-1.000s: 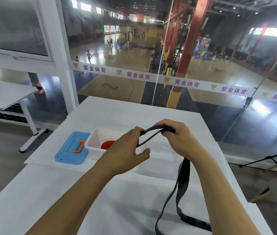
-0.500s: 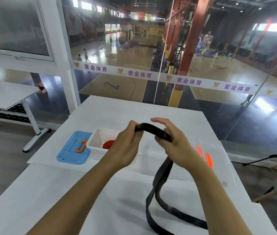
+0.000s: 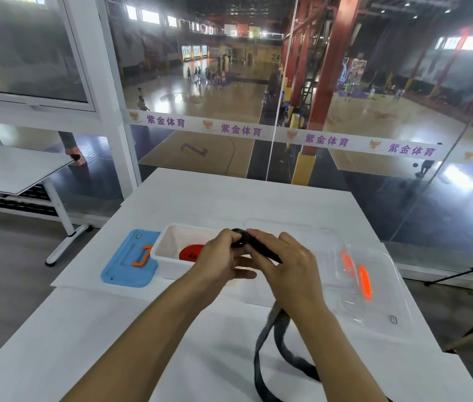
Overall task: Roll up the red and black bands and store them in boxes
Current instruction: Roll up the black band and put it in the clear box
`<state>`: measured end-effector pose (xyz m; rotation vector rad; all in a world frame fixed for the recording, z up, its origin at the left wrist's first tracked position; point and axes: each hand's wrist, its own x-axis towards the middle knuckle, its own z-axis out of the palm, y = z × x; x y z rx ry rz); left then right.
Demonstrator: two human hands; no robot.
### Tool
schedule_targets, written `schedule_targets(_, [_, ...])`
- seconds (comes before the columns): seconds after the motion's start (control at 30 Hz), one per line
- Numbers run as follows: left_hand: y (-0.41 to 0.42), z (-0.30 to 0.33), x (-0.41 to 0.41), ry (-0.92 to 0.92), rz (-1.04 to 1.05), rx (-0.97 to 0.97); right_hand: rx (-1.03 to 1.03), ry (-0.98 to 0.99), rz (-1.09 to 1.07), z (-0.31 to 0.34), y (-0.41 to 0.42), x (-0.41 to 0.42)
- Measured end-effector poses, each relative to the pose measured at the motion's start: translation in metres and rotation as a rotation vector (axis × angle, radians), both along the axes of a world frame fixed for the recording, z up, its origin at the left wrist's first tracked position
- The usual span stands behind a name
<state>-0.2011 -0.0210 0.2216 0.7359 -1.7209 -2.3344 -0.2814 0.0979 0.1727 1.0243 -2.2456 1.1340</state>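
Both the left hand [image 3: 223,258] and right hand [image 3: 284,256] pinch the black band's [image 3: 258,247] small starting coil, which may spring loose because its long tail trails slack toward the table's [image 3: 200,198] near edge.

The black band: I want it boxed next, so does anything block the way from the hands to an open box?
Nothing visible does. Both the left hand and right hand hold the black band above the lidless white box.

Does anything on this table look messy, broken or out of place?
Nothing looks damaged or spilled. The only loose thing is the long black flat band: its tail trails in a slack loop over the white table while the left hand and right hand roll its end. The rolled red band sits in the white box.
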Motion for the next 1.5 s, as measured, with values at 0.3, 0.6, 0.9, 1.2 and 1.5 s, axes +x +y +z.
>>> schedule_targets(0.3, [-0.049, 0.002, 0.018, 0.038, -0.342, -0.225, 0.072, -0.096, 0.209, 0.018, 0.024, -0.017])
schedule_targets(0.6, [-0.03, -0.008, 0.008, 0.186, -0.134, -0.043, 0.012, -0.125, 0.138, 0.009, 0.018, -0.01])
schedule_targets(0.9, [0.015, -0.04, -0.003, 0.166, 0.057, 0.104, -0.087, -0.294, -0.153, -0.013, -0.001, 0.017])
schedule_targets(1.2, [0.014, -0.035, 0.002, 0.205, 0.018, 0.273, -0.077, -0.238, -0.049, -0.006, 0.015, 0.003])
schedule_targets(1.5, [0.012, -0.031, 0.001, 0.218, 0.037, 0.436, -0.103, -0.21, 0.032, -0.008, 0.025, -0.007])
